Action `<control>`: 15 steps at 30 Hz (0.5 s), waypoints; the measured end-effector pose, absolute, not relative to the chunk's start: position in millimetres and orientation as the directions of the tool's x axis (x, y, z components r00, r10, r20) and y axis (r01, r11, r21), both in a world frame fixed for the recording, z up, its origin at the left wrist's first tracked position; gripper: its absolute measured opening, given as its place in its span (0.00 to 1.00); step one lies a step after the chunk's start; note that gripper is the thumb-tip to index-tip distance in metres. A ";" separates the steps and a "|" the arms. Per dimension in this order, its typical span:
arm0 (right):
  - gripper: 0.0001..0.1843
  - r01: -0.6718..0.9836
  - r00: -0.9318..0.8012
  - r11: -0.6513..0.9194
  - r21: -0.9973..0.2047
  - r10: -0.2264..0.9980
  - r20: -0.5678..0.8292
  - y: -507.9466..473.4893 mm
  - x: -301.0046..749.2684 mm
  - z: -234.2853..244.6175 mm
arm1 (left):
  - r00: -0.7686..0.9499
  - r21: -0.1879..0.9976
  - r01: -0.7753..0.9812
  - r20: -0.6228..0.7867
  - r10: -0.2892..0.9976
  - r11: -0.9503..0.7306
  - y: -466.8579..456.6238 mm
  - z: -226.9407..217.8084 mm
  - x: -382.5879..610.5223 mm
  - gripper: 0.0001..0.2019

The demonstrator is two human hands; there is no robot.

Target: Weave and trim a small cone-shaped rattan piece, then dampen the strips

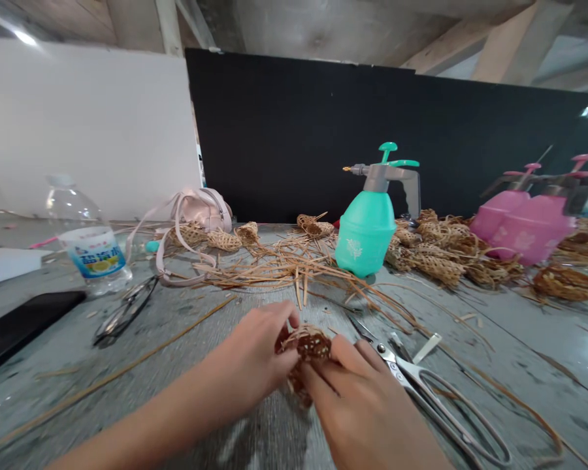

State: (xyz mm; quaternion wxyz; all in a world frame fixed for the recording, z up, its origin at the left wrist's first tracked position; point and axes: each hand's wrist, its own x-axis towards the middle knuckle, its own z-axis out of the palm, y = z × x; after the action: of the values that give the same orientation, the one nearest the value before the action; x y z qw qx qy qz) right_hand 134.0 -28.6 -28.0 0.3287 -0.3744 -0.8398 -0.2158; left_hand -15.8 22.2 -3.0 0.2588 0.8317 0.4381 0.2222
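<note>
Between my two hands is a small brown woven piece [310, 343], apparently of the same strips as the other woven pieces, held just over the table. My left hand [262, 349] grips its left edge, the thumb in front and the fingers curled at the back. On its right side my right hand [360, 398] is closed round it, fingers bent over the edge. Much of the lower part is hidden by the hands. Right of my right hand lie metal scissors [421, 378] with large loop handles.
A green spray bottle [367, 228] stands behind, pink spray bottles [529, 225] at right. Loose strips [274, 261] and woven pieces [441, 251] cover the back. At left are a plastic bottle [95, 251], glasses [127, 310], a phone [27, 323] and a pink bag [203, 209].
</note>
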 end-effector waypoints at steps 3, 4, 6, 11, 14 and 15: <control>0.12 0.823 -0.474 0.556 0.119 0.556 0.683 -21.3 135.9 -27.2 | 0.446 0.717 0.559 0.164 0.880 -0.417 25.3 -6.7 -13.8 0.02; 0.13 0.829 -0.462 0.550 0.097 0.578 0.672 -18.3 137.4 -26.7 | 0.427 0.742 0.536 0.173 0.888 -0.403 26.5 -7.9 -13.0 0.04; 0.14 0.846 -0.430 0.531 0.058 0.613 0.662 -12.2 140.0 -26.5 | 0.396 0.788 0.488 0.185 0.899 -0.377 28.6 -10.7 -10.9 0.07; 0.15 0.860 -0.391 0.511 0.013 0.641 0.661 -1.7 141.4 -33.2 | 0.350 0.871 0.392 0.155 0.924 -0.295 30.2 -18.8 -6.1 0.10; 0.15 0.846 -0.410 0.533 0.033 0.610 0.678 -0.9 141.7 -34.9 | 0.346 0.891 0.368 0.133 0.929 -0.265 27.9 -21.9 -4.7 0.08; 0.15 0.845 -0.410 0.533 0.036 0.604 0.684 -1.7 142.1 -33.6 | 0.347 0.893 0.367 0.128 0.929 -0.260 26.7 -22.4 -4.3 0.08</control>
State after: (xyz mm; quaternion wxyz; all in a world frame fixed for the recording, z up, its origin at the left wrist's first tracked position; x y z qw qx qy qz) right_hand 142.1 -1.7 -33.6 0.3141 -0.4433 -0.8172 -0.1923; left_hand -4.3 26.7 -22.4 0.4047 0.7139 0.4539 0.3471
